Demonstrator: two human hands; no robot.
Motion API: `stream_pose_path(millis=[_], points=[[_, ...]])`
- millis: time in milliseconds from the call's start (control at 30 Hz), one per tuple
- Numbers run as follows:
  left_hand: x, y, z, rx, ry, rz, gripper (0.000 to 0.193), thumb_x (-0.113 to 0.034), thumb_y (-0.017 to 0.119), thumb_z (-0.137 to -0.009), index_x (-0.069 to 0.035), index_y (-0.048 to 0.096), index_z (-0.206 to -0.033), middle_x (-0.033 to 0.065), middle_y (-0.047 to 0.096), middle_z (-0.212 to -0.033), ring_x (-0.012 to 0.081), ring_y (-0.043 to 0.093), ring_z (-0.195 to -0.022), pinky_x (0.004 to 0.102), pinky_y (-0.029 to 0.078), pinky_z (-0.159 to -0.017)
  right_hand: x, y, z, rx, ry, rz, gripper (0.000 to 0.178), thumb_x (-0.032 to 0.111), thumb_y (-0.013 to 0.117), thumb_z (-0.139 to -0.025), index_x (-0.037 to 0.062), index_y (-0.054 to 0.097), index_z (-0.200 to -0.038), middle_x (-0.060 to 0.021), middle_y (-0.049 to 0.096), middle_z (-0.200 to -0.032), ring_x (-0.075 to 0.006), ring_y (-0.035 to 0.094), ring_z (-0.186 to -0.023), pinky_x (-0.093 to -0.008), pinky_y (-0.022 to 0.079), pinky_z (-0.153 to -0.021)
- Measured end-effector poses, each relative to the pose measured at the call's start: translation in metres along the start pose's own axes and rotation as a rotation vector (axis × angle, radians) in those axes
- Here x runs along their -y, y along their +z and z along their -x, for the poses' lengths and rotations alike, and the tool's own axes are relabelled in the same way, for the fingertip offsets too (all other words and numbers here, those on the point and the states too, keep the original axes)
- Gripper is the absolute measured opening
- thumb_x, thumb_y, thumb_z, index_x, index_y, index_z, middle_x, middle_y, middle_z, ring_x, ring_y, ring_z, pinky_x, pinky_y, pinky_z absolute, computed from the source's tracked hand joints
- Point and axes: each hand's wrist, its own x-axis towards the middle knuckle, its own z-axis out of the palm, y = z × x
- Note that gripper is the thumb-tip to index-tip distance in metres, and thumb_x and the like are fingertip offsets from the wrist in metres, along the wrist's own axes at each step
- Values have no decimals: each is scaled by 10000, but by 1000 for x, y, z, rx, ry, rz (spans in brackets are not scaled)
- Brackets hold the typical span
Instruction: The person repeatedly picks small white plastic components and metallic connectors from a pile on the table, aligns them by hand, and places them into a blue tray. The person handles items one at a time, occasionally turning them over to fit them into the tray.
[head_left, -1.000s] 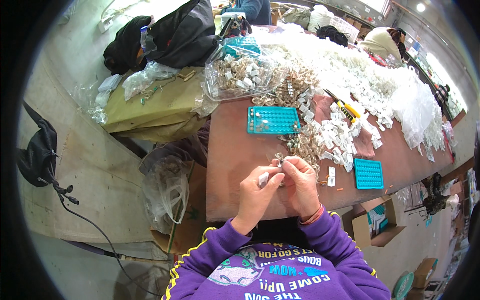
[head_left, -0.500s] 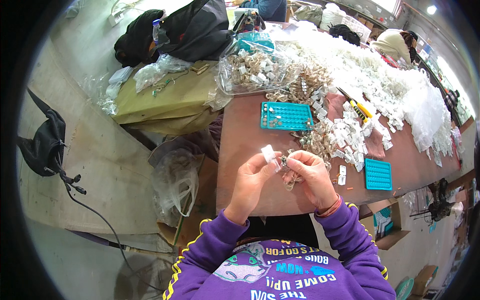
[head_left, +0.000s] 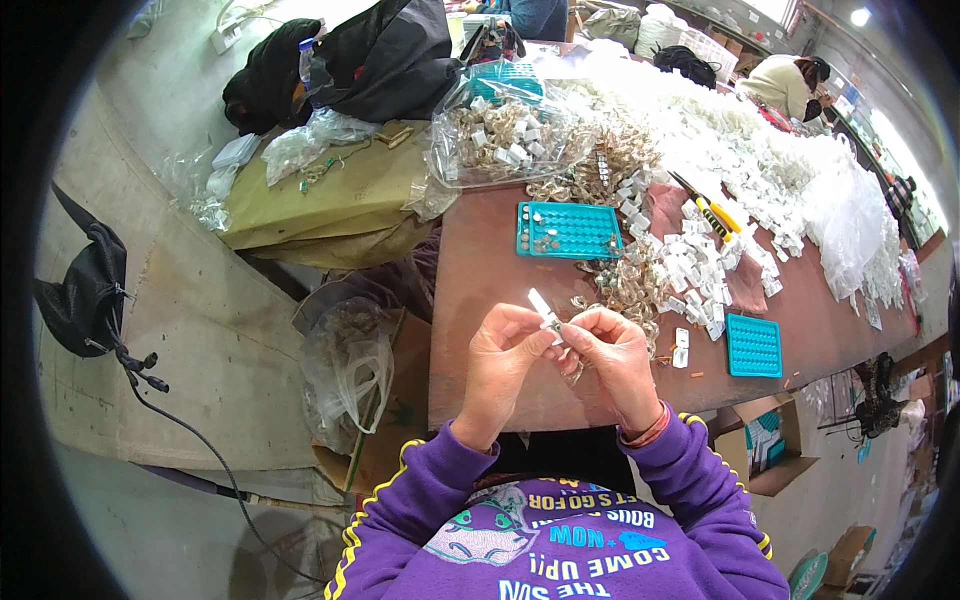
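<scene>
Over the front of the table, my left hand (head_left: 500, 362) pinches a small white plastic case (head_left: 540, 303) standing tilted up from the fingertips. My right hand (head_left: 622, 368) is closed beside it, thumb and forefinger against the lower end of the case. Between these fingers is a small dark part with thin coppery wire (head_left: 574, 377) hanging below; its details are mostly covered. To the right of my right hand lies an open white case (head_left: 681, 348). A heap of similar white cases (head_left: 690, 282) and a tangle of coppery wires (head_left: 625, 285) spread just beyond my hands.
A turquoise tray (head_left: 570, 231) with several small round pieces lies beyond my hands, another turquoise tray (head_left: 754, 346) at the right. Yellow-handled pliers (head_left: 717, 220) rest on a reddish cloth. A filled clear bag (head_left: 505, 135) stands behind. An open carton (head_left: 782, 462) is below right.
My hands have come together, bringing the wired part against the white case. The case has turned from lying flatter to a narrow upright tilt.
</scene>
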Motion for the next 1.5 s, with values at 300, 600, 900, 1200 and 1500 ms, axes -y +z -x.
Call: stream_pose_path(millis=[300,600,900,1200,1500], points=[[-19,-6,-1,181,-129,-128,178,32,690,-859,-10,575,-988,64,655,-910,113,643,-844,250,538,-744,26,-17,1,182,101,204,111,105,709,-871,15,646,-879,-35,667,-821,-86,605,-720,-229,488,-673],[-17,0,3,248,-116,-104,155,45,673,-866,-17,584,-978,62,665,-936,110,641,-861,252,538,-771,7,-25,-2,329,401,-253,200,158,689,-885,38,584,-1006,-30,625,-950,-96,620,-872,-264,512,-801],[-10,10,8,-133,128,-440,133,-27,723,-855,10,641,-953,65,695,-883,105,662,-828,245,532,-726,8,-16,8,100,-209,518,163,133,701,-853,-20,674,-901,-64,681,-888,-134,629,-817,-275,490,-733],[-5,8,11,-144,300,-634,132,-10,723,-846,-3,635,-944,79,688,-846,108,666,-819,248,531,-702,9,-5,13,-34,-376,832,93,52,701,-809,-7,673,-876,-103,687,-818,-187,652,-693,-292,503,-635],[5,13,12,-199,12,-34,81,-72,620,-943,-32,569,-992,60,650,-969,123,619,-894,260,494,-814,3,-4,12,112,-30,280,103,72,662,-905,-12,637,-959,-13,656,-859,-48,597,-781,-195,472,-674]])
